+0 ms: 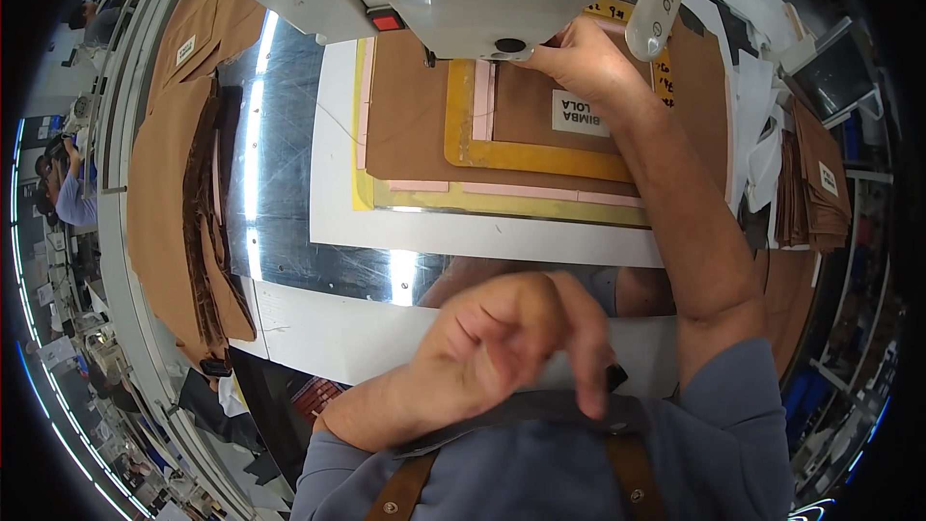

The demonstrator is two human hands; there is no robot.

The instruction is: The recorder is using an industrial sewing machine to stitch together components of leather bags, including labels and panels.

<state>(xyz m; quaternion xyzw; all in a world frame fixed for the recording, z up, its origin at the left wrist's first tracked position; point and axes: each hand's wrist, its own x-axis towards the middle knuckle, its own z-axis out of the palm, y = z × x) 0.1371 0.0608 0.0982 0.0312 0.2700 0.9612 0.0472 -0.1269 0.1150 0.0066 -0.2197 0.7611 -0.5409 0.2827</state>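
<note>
My right hand (593, 63) reaches up beside the pale head of a sewing machine (463, 10). Its thumb points in under the machine head, which hides the fingertips. Below it lies a brown panel (405, 116) with a yellow frame-shaped template (540, 159), pink strips and a white label (579, 114). My left hand (511, 338) is raised in front of my apron, apart from the work. It is smeared by motion, some fingers curled and one bent downward. A small black thing (615, 376) shows beside that finger; whether the hand holds it is unclear.
Brown pieces (169, 212) are stacked along the left, and more brown pieces (815, 178) hang at the right. A white sheet (338, 217) lies on the shiny metal plate (289, 135). A dark screen (837, 77) stands far right. Other people sit at the far left.
</note>
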